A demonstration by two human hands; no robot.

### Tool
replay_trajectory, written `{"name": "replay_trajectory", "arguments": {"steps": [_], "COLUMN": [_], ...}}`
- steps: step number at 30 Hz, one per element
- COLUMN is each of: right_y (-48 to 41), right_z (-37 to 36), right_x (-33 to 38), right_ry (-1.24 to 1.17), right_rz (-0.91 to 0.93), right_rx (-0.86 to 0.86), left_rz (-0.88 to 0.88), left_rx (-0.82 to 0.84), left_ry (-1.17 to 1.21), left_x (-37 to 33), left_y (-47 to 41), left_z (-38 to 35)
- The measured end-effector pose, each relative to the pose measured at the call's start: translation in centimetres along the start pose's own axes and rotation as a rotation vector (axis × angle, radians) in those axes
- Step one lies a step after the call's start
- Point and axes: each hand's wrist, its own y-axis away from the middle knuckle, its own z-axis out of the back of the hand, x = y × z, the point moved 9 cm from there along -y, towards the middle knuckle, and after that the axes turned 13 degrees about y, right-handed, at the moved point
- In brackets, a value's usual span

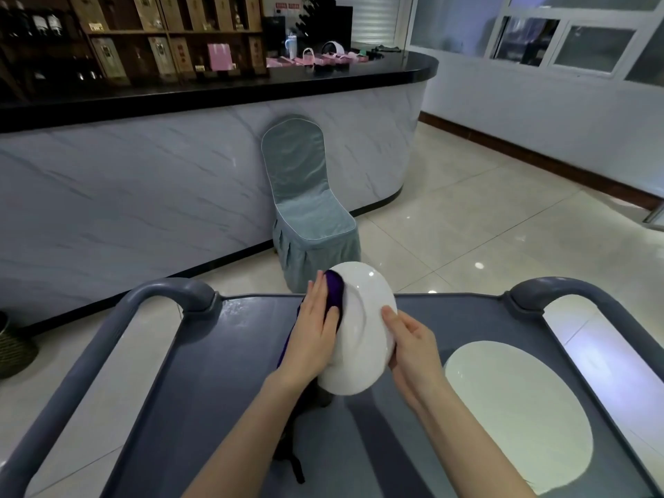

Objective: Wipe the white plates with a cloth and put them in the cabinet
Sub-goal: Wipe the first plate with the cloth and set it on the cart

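Two bare forearms reach over a grey cart (151,372). One white plate (359,328) is held tilted above it, gripped at its edge by the right hand (413,348). A purple cloth (334,291) is pressed against it by the flat, closed fingers (318,300) of the left hand (314,332). Another plate (517,411) lies flat at right.

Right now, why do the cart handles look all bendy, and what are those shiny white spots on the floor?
Head view: the wide-angle lens bends things near the edges, so the cart handles bow outward. Head view: the bright spots on the floor tiles are glare from lights not in view. Head view: the held plate shows a faint sheen; the shelves behind the counter are dim.
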Motion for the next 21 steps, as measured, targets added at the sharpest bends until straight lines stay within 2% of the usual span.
{"name": "replay_trajectory", "arguments": {"steps": [4, 8, 10, 14, 17, 19, 21], "right_y": [-1.0, -0.9, -0.5, -0.5, -0.9, -0.9, -0.7], "right_z": [1.6, 1.7, 1.5, 2.6, 3.6, 4.0, 4.0], "right_x": [-0.1, -0.9, -1.2, -0.5, 0.1, 0.0, -0.6], "right_ry": [-0.088, -0.073, -0.059, -0.030, -0.094, -0.096, -0.071], "right_rz": [-0.020, -0.017, -0.021, -0.007, 0.002, -0.005, -0.020], "right_rx": [-0.012, -0.018, 0.000, -0.031, -0.069, -0.075, -0.056], "left_rz": [-0.035, -0.171, -0.144, -0.002, -0.049, -0.104, -0.132], "left_rx": [0.026, 0.195, 0.201, 0.091, 0.193, 0.284, 0.302], "left_ry": [-0.057, -0.100, -0.051, -0.108, -0.192, -0.125, -0.046], "left_x": [1.2, -1.8, -2.4, 0.2, 0.8, -0.1, -1.3], "left_y": [3.7, 5.6, 4.2, 1.6, 3.8, 5.5, 5.7], "left_z": [-1.1, -5.8, -6.1, -3.0, -4.0, -6.1, -7.5]}}
